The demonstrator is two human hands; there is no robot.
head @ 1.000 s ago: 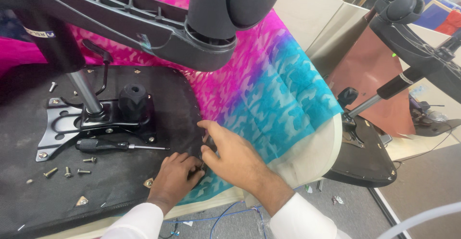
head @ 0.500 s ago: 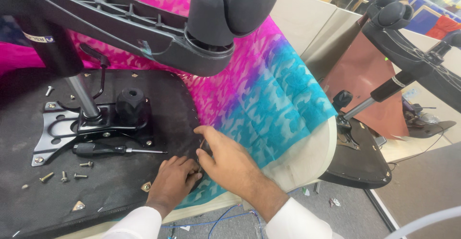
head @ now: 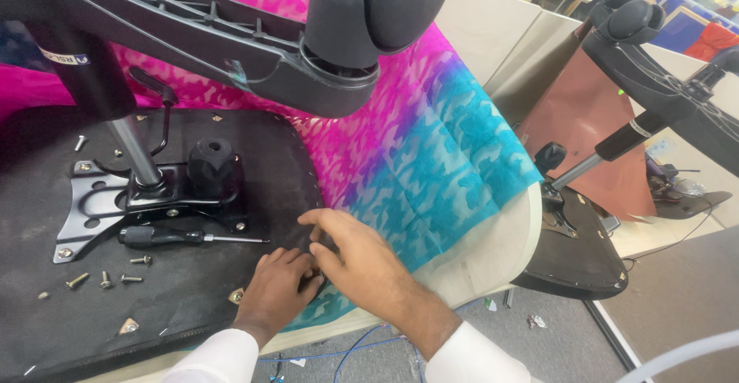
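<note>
Both hands are meeting at the rim of the upturned black chair seat (head: 115,306), where the pink-and-teal patterned fabric (head: 431,160) is lying against it. The left hand (head: 281,287) is pressing flat with fingers curled narrow; the right hand (head: 362,264) is pinching something small I cannot tell. Fabric could be slipping off the edge if the pinch loosens, and the loose screws (head: 115,279) beside the screwdriver (head: 173,237) could be rolling off the bench (head: 504,252). Office partitions and another overturned chair (head: 585,244) are standing behind.

Two hands (head: 277,291) (head: 362,264), one screwdriver (head: 165,236), two upturned chair seats (head: 154,275) (head: 577,252), several loose screws (head: 115,279).
</note>
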